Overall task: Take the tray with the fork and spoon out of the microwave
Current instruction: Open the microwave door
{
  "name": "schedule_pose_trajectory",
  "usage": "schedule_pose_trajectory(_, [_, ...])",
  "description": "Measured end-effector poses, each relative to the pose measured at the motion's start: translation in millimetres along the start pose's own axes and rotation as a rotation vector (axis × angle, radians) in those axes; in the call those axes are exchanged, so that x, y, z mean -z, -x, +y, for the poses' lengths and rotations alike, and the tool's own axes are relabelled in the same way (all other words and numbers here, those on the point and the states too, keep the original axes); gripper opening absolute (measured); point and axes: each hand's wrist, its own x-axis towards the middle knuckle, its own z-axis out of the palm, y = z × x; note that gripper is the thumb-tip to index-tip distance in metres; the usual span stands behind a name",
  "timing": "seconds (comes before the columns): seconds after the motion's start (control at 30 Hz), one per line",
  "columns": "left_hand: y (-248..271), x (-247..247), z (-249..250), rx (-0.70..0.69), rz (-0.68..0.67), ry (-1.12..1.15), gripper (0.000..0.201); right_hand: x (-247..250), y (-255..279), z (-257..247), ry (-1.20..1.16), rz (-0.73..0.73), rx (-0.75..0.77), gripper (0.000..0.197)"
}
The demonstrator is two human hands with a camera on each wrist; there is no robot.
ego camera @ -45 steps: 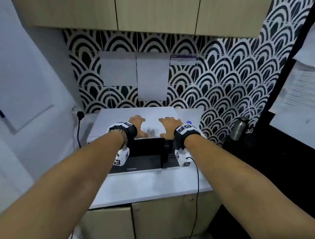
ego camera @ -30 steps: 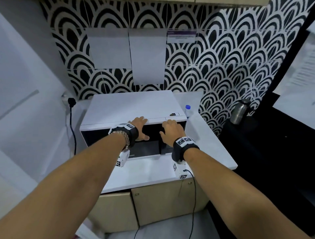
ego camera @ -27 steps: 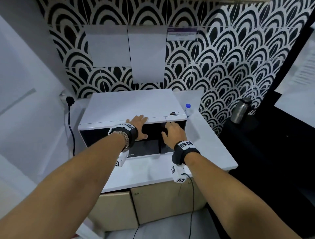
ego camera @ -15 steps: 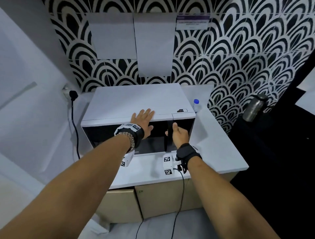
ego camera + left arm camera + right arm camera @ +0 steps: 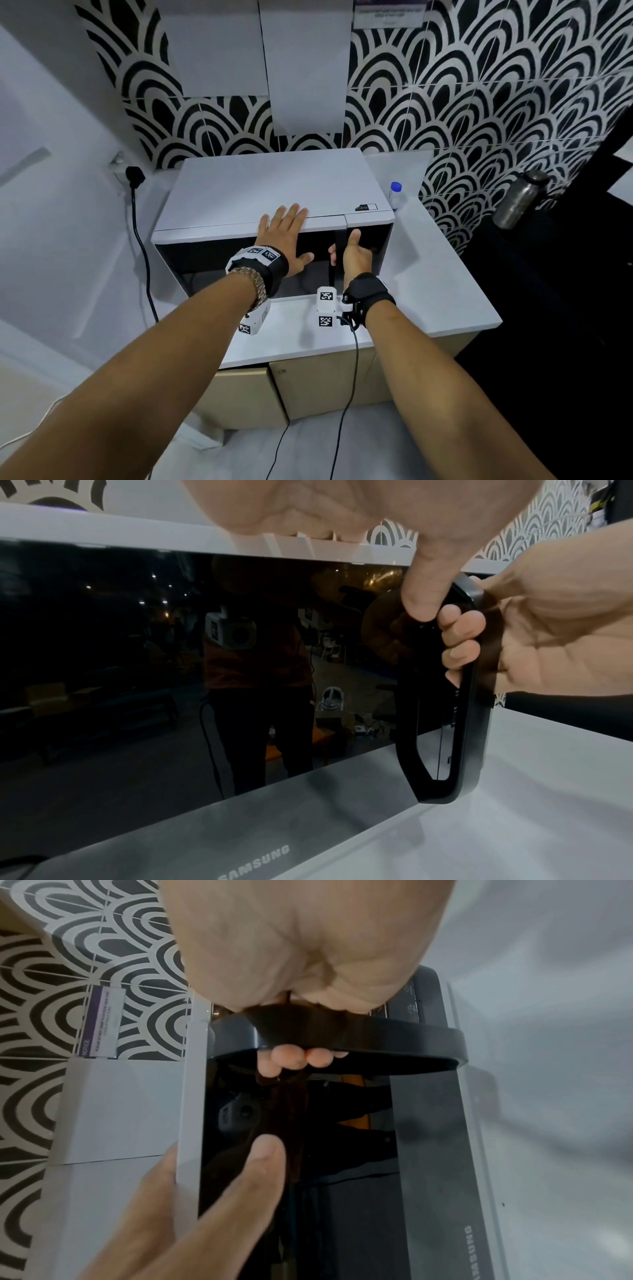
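- The microwave (image 5: 270,192) is a white box with a dark, glossy glass door (image 5: 171,656) that mirrors the room. It stands upright on the white tabletop (image 5: 442,284), its back toward the patterned tile wall.
- The door is shut; a grey strip along its lower edge carries the SAMSUNG name.
- A black, upright bar handle (image 5: 462,723) runs down the door's right side, beside the control panel.
- Tray, fork and spoon are not visible.
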Motion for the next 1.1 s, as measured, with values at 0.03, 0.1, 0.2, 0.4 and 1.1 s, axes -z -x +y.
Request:
schedule_pose_trajectory(0.03, [0,-1,1,0.005,0.005,-0.003,0.093,-1,0,0,0.000,0.007,-0.005,0.071])
schedule_pose_trajectory(0.1, [0,-3,1,0.013,0.007,-0.003,0.093,-1,0,1,0.003,0.027,-0.010,0.073])
schedule_pose_trajectory(0.2, [1,-3,2,0.021,-0.003,-0.002,0.094,-1,1,2,-0.005,0.046,-0.038,0.076])
schedule_pose_trajectory(0.4, [9,-1,5,0.018,0.011,0.008,0.096,9,8,-2,-0.033,-0.015,-0.159,0.075])
schedule_pose_trajectory(1.1, [31,-1,13,-0.022,0.047,0.092,0.100,64,-13,-49,1.302,-0.334,0.879,0.050])
